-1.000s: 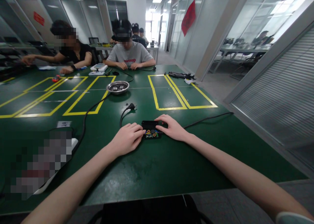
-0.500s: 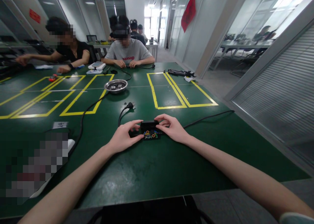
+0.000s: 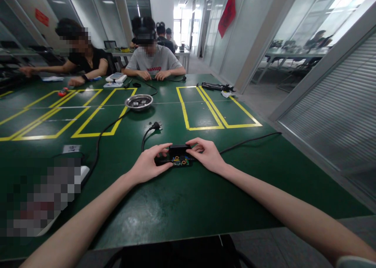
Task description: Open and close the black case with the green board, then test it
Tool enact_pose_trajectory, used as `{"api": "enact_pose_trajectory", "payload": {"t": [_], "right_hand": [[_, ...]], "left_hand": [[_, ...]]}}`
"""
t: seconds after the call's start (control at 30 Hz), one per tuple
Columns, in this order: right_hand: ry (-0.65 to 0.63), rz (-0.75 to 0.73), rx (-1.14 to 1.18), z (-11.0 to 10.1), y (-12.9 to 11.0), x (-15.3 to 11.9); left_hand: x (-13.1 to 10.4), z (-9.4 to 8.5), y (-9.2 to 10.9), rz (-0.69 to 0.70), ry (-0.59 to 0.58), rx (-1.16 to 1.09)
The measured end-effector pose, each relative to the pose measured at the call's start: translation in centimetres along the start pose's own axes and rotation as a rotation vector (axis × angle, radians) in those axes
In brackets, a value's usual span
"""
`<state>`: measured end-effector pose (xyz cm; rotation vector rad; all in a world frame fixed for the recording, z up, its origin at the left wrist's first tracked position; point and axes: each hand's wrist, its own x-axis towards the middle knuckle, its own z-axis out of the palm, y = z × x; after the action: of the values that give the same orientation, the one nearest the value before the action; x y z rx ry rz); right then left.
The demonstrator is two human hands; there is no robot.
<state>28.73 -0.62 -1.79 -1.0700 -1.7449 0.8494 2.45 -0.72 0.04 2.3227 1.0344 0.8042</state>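
An opened black power adapter [image 3: 179, 162] lies on the green table in front of me, its circuit board showing with copper-coloured coils. Tilted up along its far side is the black cover [image 3: 179, 148]. My left hand [image 3: 151, 161] grips the left end, forefinger at the cover and thumb by the board's near left corner. Between thumb and fingers of my right hand [image 3: 205, 152] is the cover's right end. A black cord [image 3: 249, 143] runs off to the right, and a cord with a mains plug [image 3: 156, 126] curves up beyond my left hand.
A metal bowl [image 3: 139, 102] holding small metal parts stands farther back. A white-edged device [image 3: 85, 172], mostly blurred out, lies at left by a label [image 3: 72, 149]. Yellow tape [image 3: 205, 128] marks rectangles. A black tripod-like object [image 3: 216, 87] lies back right. Two people sit across the table.
Almost nothing differs. Both hands keep their hold on the adapter and cover, with only a very slight shift in the view.
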Motion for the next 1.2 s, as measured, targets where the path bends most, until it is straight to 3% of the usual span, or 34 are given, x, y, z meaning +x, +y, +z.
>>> {"api": "enact_pose_trajectory", "payload": {"t": [0.3,0.63,0.9,1.07,1.2], "right_hand": [[-0.017,-0.025,-0.018,0.1,-0.1,-0.1],[-0.27,-0.391,-0.163,-1.3,-1.5,-0.3],[-0.299,-0.418,-0.248,-1.7,-1.4,-0.4],[-0.374,-0.48,-0.398,-1.3,-1.1,-0.4],[-0.348,-0.522,-0.553,-1.0,-0.7,-0.2]], "left_hand": [[0.0,-0.1,-0.1,-0.01,-0.025,0.029],[0.2,-0.3,1.0,0.079,-0.074,0.057],[-0.1,0.0,1.2,0.161,-0.08,0.113],[0.1,0.2,1.4,0.204,-0.11,0.184],[0.4,0.2,1.6,0.171,-0.117,0.278]]}}
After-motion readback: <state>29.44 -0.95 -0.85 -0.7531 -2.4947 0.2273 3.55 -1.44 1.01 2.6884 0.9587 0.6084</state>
